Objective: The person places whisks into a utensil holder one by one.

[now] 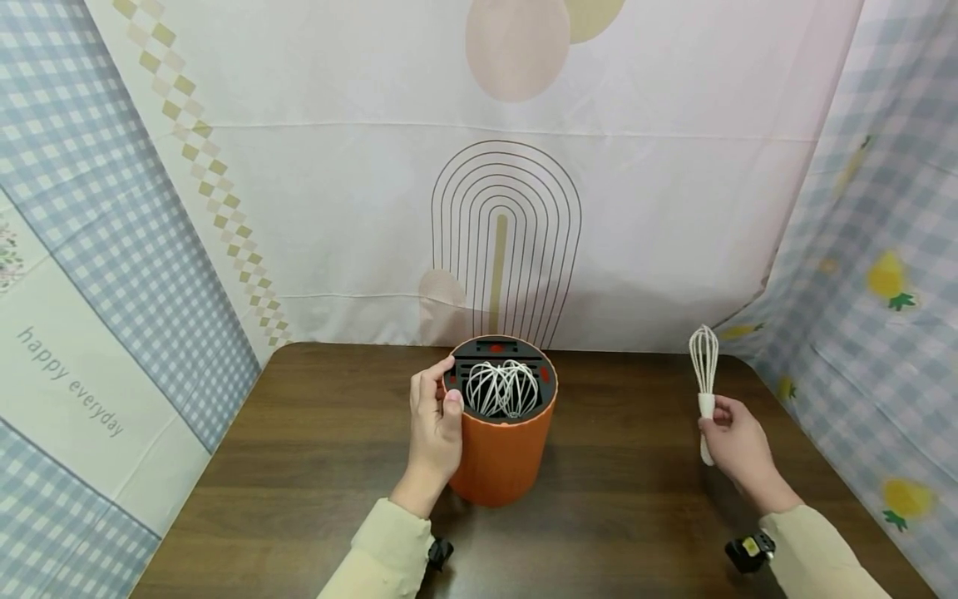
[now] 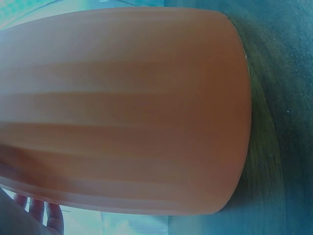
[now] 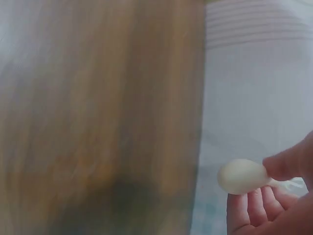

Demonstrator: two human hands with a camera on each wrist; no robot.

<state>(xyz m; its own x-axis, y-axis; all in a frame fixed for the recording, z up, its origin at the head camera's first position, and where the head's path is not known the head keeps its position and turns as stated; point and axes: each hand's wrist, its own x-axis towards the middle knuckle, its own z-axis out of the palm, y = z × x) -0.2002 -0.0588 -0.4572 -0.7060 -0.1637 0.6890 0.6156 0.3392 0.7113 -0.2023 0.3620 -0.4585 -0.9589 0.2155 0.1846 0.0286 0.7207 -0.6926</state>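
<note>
An orange utensil holder [image 1: 500, 462] with a dark slotted top stands upright in the middle of the table. White whisk wires [image 1: 501, 389] stick up from its opening; whether they belong to more than one whisk I cannot tell. My left hand [image 1: 434, 428] holds the holder's left side near the rim, thumb toward the front. In the left wrist view the ribbed orange wall [image 2: 127, 112] fills most of the picture. Off to the right, my right hand [image 1: 741, 445] pinches a white whisk [image 1: 706, 403] by its handle, wires upward. Its rounded handle end [image 3: 239, 176] shows in the right wrist view.
The brown wooden table [image 1: 314, 466] ends at a pale patterned cloth [image 1: 344, 216] behind. Blue checked cloths hang at the left [image 1: 120, 166] and right [image 1: 883, 349]. A small black device [image 1: 750, 551] is worn at the right wrist, another [image 1: 440, 552] at the left.
</note>
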